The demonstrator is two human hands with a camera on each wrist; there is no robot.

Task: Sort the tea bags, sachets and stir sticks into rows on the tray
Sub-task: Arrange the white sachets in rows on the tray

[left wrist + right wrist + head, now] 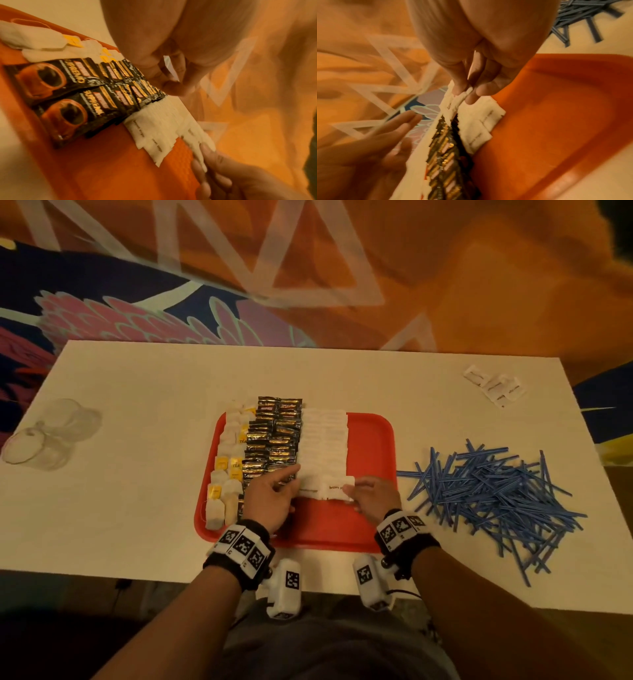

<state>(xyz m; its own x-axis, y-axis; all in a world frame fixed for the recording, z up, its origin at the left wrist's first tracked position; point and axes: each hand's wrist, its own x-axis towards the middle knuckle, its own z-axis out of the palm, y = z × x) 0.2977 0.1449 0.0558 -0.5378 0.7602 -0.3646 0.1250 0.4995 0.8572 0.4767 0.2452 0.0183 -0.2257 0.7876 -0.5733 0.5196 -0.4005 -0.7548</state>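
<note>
On the red tray [371, 440], tea bags [229, 470] line the left edge. Beside them lie black coffee sachets [274, 436], then white sachets [323, 440] in rows. At the near end of the white rows my right hand [371, 496] pinches a white sachet [337, 489] between thumb and fingers; the right wrist view shows that sachet [453, 106] in the pinch. My left hand [274, 494] lies over the near black sachets [72, 108], fingers straight, touching the left edge of the nearest white sachets. The blue stir sticks [486, 494] are heaped on the table right of the tray.
Several loose white sachets [496, 386] lie at the table's far right corner. Clear plastic cups [51, 436] lie on their sides at the left edge. The right third of the tray shows bare red. The white table [137, 388] ends just behind my wrists.
</note>
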